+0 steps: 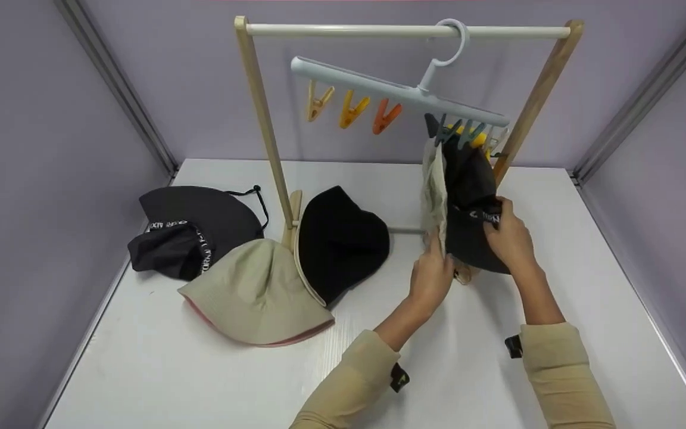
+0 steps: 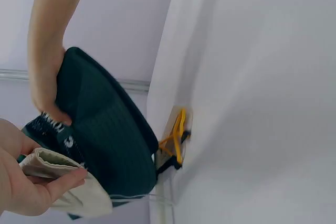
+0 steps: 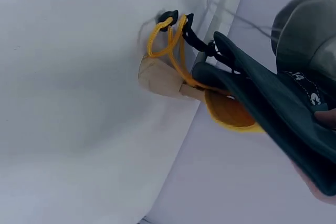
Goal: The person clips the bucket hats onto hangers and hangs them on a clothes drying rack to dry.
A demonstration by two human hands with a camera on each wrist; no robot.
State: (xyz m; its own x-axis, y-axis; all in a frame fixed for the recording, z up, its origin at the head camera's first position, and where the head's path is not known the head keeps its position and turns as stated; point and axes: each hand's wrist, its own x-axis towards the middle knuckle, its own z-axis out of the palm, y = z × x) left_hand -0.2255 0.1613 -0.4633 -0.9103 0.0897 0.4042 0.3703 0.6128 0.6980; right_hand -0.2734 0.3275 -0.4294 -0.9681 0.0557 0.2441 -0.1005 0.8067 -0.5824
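A pale blue-grey hanger (image 1: pixel 373 83) hangs tilted, its right end lower. Near that end, a beige cloth hat (image 1: pixel 435 185) and a black hat with white lettering (image 1: pixel 468 238) hang beside the dark clothespins (image 1: pixel 468 134). My left hand (image 1: pixel 432 277) pinches the lower edge of the beige hat; the left wrist view shows its folded rim (image 2: pixel 52 163) between thumb and fingers. My right hand (image 1: pixel 513 238) holds the black hat at its lettered band, thumb on the near side. Behind them is a yellow hat (image 3: pixel 231 121) with a dangling yellow cord (image 3: pixel 170 45), mostly hidden.
The hanger hooks over the white rod (image 1: pixel 343 30) of a wooden-legged rack. Yellow and orange clothespins (image 1: pixel 352 110) line its left half. On the white table (image 1: pixel 158 363) lie a black brimmed hat (image 1: pixel 212 214), a beige bucket hat (image 1: pixel 259 298) and a black bucket hat (image 1: pixel 343 244).
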